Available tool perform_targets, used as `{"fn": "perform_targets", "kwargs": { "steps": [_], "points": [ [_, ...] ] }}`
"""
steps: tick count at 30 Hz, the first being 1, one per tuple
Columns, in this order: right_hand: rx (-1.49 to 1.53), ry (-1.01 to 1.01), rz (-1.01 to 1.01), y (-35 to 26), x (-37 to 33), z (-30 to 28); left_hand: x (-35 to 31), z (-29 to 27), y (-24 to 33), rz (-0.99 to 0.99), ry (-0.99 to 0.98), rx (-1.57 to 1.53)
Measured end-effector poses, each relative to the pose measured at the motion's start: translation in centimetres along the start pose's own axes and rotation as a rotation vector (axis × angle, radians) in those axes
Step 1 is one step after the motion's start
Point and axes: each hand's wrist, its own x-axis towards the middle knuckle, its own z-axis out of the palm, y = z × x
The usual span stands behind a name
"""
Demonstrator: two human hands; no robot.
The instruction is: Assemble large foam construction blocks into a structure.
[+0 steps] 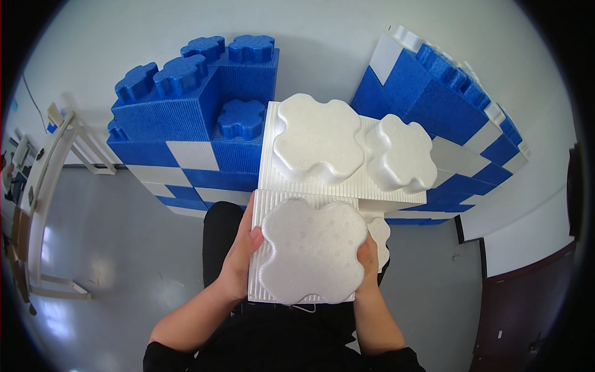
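Between both hands, close to my body, is a white foam building block (pixel 313 251) with one large clover-shaped stud on top. My left hand (pixel 238 260) presses its left side, thumb near the top edge. My right hand (pixel 368 263) grips the opposite side, its fingers partly hidden by the stud. Right beyond this block, against its far edge, is a longer white block (pixel 319 142) with two studs. Whether the two are joined cannot be seen. Part of another white stud (pixel 379 239) shows lower down, beside my right hand.
A stepped stack of blue and white blocks (pixel 164 118) stands at the far left by the wall. A second stack (pixel 449 99) rises at the far right. At left is a white table (pixel 46 161); a dark door (pixel 520 316) is at lower right.
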Motion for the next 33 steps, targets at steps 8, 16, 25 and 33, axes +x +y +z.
{"fn": "perform_targets", "kwargs": {
  "steps": [8,16,25,33],
  "points": [
    [0.071,0.019,0.156,-1.1,-0.5,-0.2,0.7,-0.3,-1.6,0.008,0.109,0.003],
    [0.250,0.160,0.256,-1.0,-0.5,1.7,0.7,-0.8,-1.7,-0.034,0.062,-0.090],
    [0.259,0.118,0.228,0.5,-1.0,0.8,0.2,-1.5,-3.2,-0.034,0.096,-0.031],
    [0.205,0.085,0.165,1.7,-4.5,-1.1,-2.2,-0.8,-3.8,0.047,-0.057,0.059]
  ]
}}
